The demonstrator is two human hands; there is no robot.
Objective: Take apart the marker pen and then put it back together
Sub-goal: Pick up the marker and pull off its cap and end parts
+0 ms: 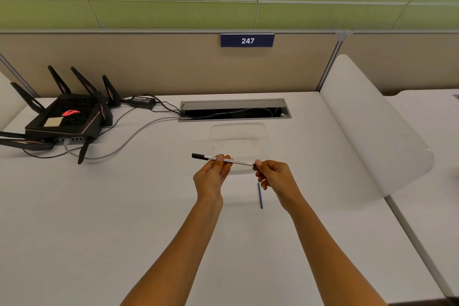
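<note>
I hold a thin white marker pen (238, 161) with a black cap at its left end, level above the white desk. My left hand (211, 176) pinches the barrel left of its middle with thumb and fingers. The fingertips of my right hand (273, 176) are closed on the pen's right end, which they hide. A slim dark blue stick (260, 195), an inner part of the pen, lies on the desk just under my right hand, apart from both hands.
A clear plastic tray (239, 141) sits on the desk just behind the pen. Farther back is an open cable slot (234, 110). A black router (64, 117) with antennas and cables fills the back left. A white divider (372, 126) stands to the right.
</note>
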